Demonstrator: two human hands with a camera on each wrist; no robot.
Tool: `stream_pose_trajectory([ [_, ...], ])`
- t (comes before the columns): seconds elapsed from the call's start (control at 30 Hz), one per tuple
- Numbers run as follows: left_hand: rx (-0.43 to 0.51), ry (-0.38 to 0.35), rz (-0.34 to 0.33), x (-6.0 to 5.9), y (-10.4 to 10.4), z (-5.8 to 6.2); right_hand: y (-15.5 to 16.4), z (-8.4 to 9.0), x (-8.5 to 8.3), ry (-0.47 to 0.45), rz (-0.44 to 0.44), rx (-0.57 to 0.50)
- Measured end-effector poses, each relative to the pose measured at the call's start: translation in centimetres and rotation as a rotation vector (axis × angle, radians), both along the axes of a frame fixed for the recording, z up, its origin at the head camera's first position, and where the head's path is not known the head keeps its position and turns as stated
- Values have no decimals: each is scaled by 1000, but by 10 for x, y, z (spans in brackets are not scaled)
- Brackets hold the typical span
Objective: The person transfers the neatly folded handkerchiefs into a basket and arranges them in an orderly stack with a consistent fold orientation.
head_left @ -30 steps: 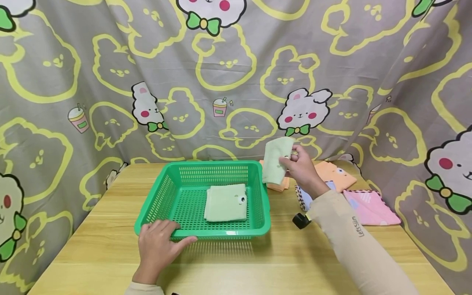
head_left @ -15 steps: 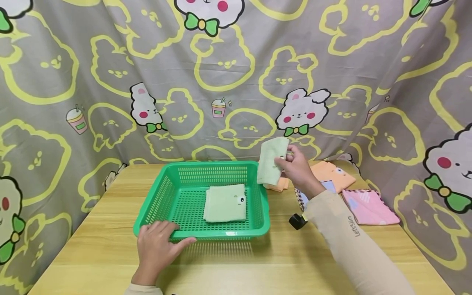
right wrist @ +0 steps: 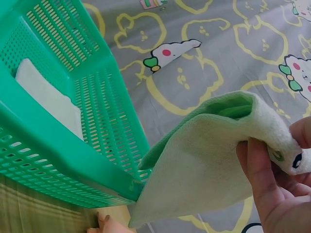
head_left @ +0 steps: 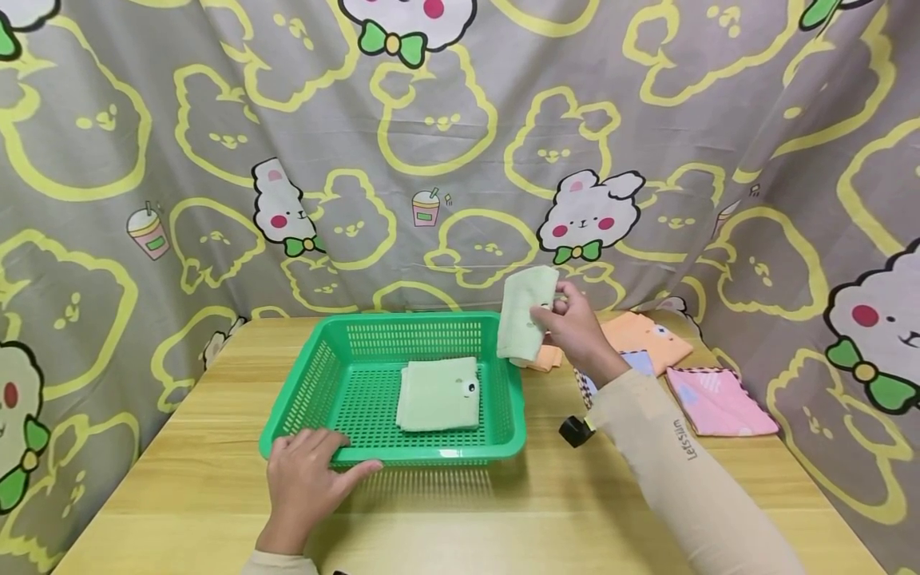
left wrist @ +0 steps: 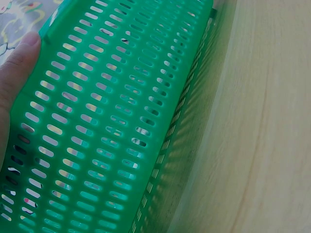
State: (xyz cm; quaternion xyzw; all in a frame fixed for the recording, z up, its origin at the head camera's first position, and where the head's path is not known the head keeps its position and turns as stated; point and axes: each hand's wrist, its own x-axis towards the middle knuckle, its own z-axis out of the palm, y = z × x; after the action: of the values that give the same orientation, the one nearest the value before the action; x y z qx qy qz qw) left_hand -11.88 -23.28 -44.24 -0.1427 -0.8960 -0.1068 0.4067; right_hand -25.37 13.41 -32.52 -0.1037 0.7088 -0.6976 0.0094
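My right hand pinches a folded pale green towel between thumb and fingers, above the right rim of the green plastic basket. The right wrist view shows this towel hanging folded over, with an embroidered eye near the fingertips. Inside the basket, toward its right side, lies a second folded pale green towel with a similar eye. My left hand grips the basket's near rim at the left corner, its thumb against the outer wall in the left wrist view.
Right of the basket lie a folded orange cloth, another orange towel with an eye, a blue cloth partly behind my sleeve, and a pink towel with a checked edge. A patterned curtain hangs behind the wooden table.
My right hand has moved slightly left with the towel, from beside the basket's right rim to over it. My left hand and the basket stay in place.
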Motion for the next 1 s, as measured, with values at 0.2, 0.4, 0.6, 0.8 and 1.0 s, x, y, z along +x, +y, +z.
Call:
stream_pose_trajectory([
  [0.2,2,8,-2,0,-1,0,-2,1,1,8,10,-2],
  [0.4,-4,11,0,0,0,0,-4,0,0,-1,5,-6],
  [0.6,-7,13,-3,0,-1,0,-5,-1,1,3,7,-3],
  [0.8,-6,14,-2,1,-1,-1,-6,0,2,-4,8,-5],
  [1.0,0,4,-2,0,0,-1,-8,1,1,-6,10,-11],
])
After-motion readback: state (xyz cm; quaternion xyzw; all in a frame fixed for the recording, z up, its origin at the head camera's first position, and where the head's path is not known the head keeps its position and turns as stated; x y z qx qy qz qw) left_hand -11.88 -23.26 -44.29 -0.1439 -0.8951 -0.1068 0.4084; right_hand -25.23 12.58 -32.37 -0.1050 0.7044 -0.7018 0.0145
